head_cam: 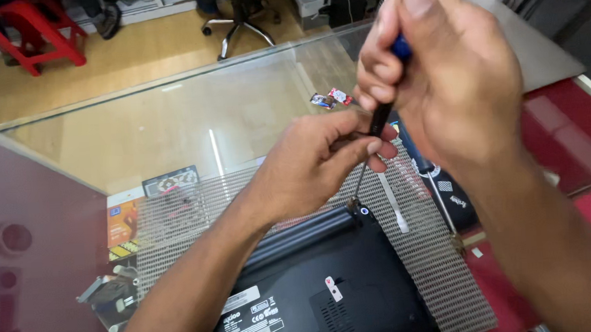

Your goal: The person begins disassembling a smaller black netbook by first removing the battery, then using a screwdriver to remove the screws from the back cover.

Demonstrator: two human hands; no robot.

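Note:
A black laptop lies upside down on a grey mesh mat over a glass counter. My right hand grips the blue and black handle of a screwdriver, held upright. Its thin shaft runs down to the laptop's far right corner near the hinge. My left hand pinches the lower part of the screwdriver handle with thumb and fingers, steadying it.
The glass counter top shows boxes on a shelf beneath, one orange. Small packets lie at the far side. Another screwdriver rests on the mat to the right. A red stool and office chair base stand on the floor beyond.

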